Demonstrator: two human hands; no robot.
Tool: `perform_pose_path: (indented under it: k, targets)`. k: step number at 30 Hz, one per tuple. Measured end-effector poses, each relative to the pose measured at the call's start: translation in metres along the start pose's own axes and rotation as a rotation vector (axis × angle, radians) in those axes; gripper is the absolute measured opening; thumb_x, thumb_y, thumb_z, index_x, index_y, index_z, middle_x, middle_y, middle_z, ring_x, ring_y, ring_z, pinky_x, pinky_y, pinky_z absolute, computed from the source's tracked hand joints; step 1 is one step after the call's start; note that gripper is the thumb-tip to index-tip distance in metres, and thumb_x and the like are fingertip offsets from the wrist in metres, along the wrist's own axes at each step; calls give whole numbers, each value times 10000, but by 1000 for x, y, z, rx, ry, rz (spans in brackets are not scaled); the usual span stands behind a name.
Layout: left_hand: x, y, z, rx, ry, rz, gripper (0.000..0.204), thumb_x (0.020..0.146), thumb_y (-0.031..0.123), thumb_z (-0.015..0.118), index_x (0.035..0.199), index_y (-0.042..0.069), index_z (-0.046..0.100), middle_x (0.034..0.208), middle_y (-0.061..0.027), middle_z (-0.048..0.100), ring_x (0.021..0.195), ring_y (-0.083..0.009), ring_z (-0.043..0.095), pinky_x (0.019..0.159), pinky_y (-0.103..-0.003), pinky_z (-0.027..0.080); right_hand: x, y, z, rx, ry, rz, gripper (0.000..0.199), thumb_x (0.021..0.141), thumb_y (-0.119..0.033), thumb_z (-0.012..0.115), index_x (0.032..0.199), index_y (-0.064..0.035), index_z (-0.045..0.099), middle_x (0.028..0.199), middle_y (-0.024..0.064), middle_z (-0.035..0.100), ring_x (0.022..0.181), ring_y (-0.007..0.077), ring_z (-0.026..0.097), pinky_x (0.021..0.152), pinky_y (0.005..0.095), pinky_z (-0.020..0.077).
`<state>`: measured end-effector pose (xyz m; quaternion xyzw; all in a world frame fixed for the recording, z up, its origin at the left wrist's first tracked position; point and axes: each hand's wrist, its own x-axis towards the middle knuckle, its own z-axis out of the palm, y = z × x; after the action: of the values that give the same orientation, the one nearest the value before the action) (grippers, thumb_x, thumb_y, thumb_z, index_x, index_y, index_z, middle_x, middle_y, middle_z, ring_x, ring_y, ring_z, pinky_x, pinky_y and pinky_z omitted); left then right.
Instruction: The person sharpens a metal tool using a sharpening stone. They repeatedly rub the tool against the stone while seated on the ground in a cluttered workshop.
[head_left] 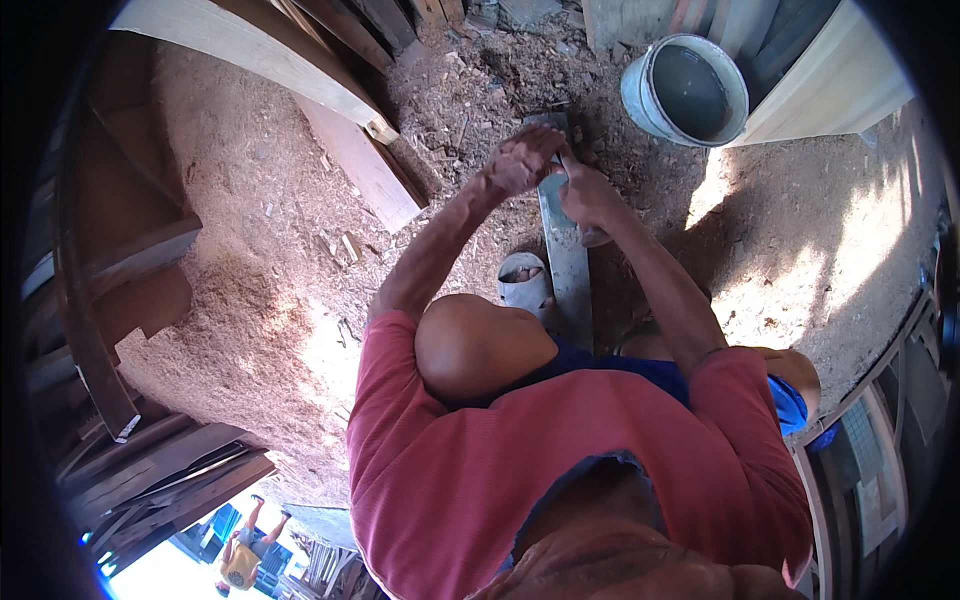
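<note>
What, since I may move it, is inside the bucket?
The bucket holds what looks like cloudy grey water; its bottom, and anything below the surface, cannot be seen.

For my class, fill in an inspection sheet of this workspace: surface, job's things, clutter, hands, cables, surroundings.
Surface: ground strewn with what look like shavings and chips.
Job's things: narrow grey board stretching ahead of the person; anything held is unclear.
Clutter: wooden boards at upper left; pale bucket with greyish liquid at upper right.
Hands: left hand and right hand close together, over the grey board's far part.
Cables: nothing seen.
Surroundings: piled timber at lower left; another person in yellow beyond.
</note>
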<state>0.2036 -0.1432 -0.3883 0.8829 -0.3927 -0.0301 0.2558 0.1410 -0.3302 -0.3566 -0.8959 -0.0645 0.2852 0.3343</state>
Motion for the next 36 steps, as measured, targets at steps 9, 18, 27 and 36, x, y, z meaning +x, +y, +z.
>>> perform_pose_path:
  k: [9, 18, 27, 36]
  targets:
    - [-64, 59, 32, 72, 98, -68, 507, 805, 356, 816, 1252, 160, 677, 1306, -32, 714, 1270, -164, 655, 1159, -528, 312, -73, -32, 21, -87, -232, 280, 996, 881, -129, 588, 1652, -95, -40, 933, 312, 724, 837, 459, 732, 779, 574, 584]
    - [-59, 62, 12, -42, -11, -150, 657, 676, 401, 909, 1262, 218, 676, 1344, 0, 694, 1310, -137, 613, 1108, -532, 319, -75, -34, 14, -27, -228, 246, 988, 880, -121, 581, 1656, -76, -28, 997, 316, 721, 896, 460, 729, 800, 555, 571]
    - [-4, -11, -3, -24, -26, -206, 595, 751, 562, 840, 1244, 255, 709, 1299, 18, 726, 1218, -128, 673, 1112, -495, 320, -2, -26, -7, -114, -53, 136, 988, 889, -141, 616, 1662, -105, 2, 991, 321, 717, 822, 472, 717, 783, 570, 570]
    - [-82, 76, 36, -153, 67, -188, 487, 715, 306, 874, 1174, 223, 734, 1242, 21, 750, 1236, -104, 669, 1091, -499, 311, -84, -43, 16, -49, -297, 361, 948, 889, -109, 579, 1664, -99, 35, 944, 297, 727, 773, 462, 716, 749, 578, 569]
